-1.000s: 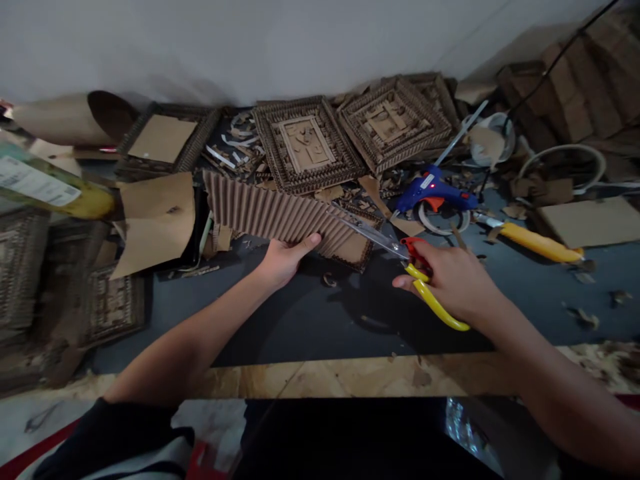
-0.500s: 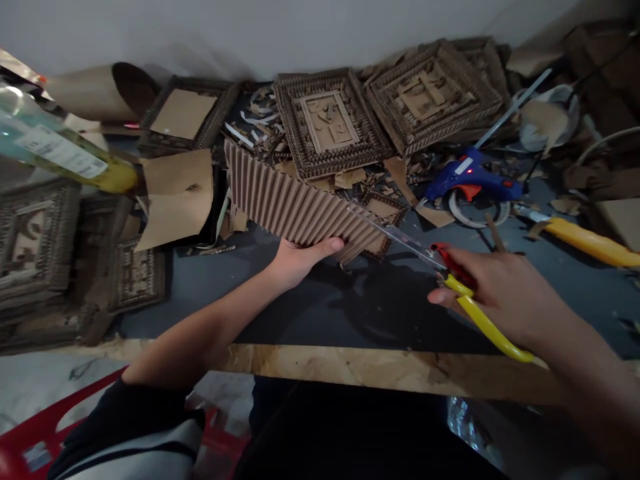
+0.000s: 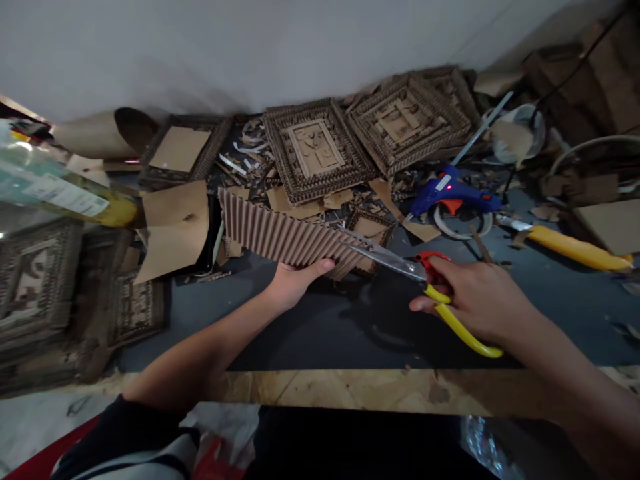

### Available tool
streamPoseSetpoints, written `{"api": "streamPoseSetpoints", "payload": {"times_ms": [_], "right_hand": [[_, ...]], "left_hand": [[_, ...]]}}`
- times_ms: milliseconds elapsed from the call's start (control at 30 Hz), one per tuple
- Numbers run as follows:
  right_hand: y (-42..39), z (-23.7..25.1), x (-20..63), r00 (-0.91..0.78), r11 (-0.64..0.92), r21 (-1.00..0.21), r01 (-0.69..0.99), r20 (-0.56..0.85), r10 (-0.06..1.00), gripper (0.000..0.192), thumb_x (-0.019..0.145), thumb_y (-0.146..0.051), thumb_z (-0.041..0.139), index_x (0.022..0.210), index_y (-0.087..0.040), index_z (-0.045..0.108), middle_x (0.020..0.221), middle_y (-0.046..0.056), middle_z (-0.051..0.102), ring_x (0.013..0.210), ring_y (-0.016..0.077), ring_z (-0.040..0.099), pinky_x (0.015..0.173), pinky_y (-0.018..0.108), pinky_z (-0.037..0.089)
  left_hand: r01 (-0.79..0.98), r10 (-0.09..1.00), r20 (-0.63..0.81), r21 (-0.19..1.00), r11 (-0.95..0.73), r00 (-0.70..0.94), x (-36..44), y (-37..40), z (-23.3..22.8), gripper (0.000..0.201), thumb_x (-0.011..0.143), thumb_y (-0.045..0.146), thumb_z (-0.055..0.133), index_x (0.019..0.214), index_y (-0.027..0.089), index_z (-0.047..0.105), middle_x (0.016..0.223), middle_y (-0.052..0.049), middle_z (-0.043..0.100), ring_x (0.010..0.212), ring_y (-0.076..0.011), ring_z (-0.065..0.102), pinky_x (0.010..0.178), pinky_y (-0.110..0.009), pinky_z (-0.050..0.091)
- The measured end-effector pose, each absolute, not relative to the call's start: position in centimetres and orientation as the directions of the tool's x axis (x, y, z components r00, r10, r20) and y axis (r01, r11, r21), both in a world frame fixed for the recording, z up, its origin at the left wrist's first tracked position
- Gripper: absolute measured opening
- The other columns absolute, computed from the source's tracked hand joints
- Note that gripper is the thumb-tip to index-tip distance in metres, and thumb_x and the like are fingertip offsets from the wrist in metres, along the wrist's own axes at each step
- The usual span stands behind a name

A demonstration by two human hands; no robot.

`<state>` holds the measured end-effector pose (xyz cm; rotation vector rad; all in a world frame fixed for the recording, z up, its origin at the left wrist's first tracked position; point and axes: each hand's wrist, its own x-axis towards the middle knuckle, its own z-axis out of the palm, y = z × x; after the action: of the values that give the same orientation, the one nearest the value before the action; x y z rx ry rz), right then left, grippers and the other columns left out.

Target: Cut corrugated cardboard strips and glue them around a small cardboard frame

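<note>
My left hand grips the near edge of a ribbed corrugated cardboard sheet, holding it tilted above the dark table top. My right hand holds yellow-and-red handled scissors. Their blades point left and meet the sheet's right end, just beside my left thumb.
Square layered cardboard frames lie at the back by the wall among scraps. A blue glue gun and a yellow-handled knife rest at right. A bottle and more frames sit at left. A wooden edge runs nearest me.
The scissors' blades have closed in on the sheet's right end. The sheet has dropped slightly and the view has shifted; both hands keep their grips.
</note>
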<state>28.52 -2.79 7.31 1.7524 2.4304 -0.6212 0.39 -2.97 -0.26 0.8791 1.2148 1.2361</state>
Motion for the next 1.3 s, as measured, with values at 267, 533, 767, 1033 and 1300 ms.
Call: {"api": "streamPoseSetpoints", "payload": {"times_ms": [267,533,767,1033,1300], "right_hand": [[-3.6,6.3,28.3,-0.283,0.236,-0.249,0.939,-0.176,0.943,0.085,0.064,-0.107,-0.004,0.067,-0.029,0.031,0.053,0.007,0.057,0.05,0.0304,0.061,0.052,0.03,0.024],[-3.2,6.0,27.9,-0.268,0.226,-0.293,0.929,-0.114,0.957,0.083,0.065,-0.107,0.001,0.066,-0.03,0.032,0.055,0.008,0.059,0.05,0.0291,0.06,0.052,0.032,0.03],[-3.1,5.7,27.5,-0.172,0.115,-0.313,0.943,-0.161,0.972,0.089,0.057,-0.112,0.008,0.069,-0.028,0.038,0.056,0.004,0.053,0.05,0.0229,0.051,0.053,0.031,0.027],[-3.1,5.7,26.9,-0.184,0.153,-0.223,0.963,-0.129,0.974,0.093,0.061,-0.108,0.003,0.078,-0.026,0.044,0.064,0.007,0.051,0.064,0.0282,0.056,0.057,0.031,0.023],[-1.6,4.3,28.7,-0.175,0.157,-0.167,0.974,-0.105,0.979,0.085,0.066,-0.106,0.008,0.078,-0.027,0.038,0.072,0.012,0.062,0.068,0.0315,0.061,0.059,0.032,0.024]], "left_hand": [[-0.278,0.943,-0.281,0.905,0.322,0.178,-0.6,-1.2,0.9,0.059,0.045,0.051,0.103,0.088,0.02,0.075,0.097,-0.008,0.08,0.106,-0.0322,0.076,0.111,-0.052,0.056],[-0.36,0.957,-0.208,0.893,0.27,0.203,-0.1,-1.5,0.8,0.069,0.047,0.052,0.103,0.104,0.024,0.074,0.099,-0.007,0.078,0.115,-0.0342,0.073,0.114,-0.055,0.054],[-0.309,0.978,-0.194,0.928,0.207,0.073,0.5,-1.7,0.4,0.086,0.049,0.058,0.101,0.122,0.03,0.066,0.097,-0.004,0.076,0.106,-0.0306,0.075,0.107,-0.054,0.058],[-0.324,0.985,-0.165,0.931,0.17,0.043,0.6,-1.3,0.4,0.092,0.047,0.06,0.101,0.127,0.03,0.064,0.108,-0.005,0.075,0.12,-0.0349,0.07,0.107,-0.054,0.058],[-0.291,0.994,-0.104,0.95,0.112,0.043,1.3,-0.8,-0.5,0.088,0.054,0.058,0.098,0.128,0.023,0.066,0.107,-0.008,0.075,0.119,-0.0346,0.07,0.116,-0.056,0.05]]}}
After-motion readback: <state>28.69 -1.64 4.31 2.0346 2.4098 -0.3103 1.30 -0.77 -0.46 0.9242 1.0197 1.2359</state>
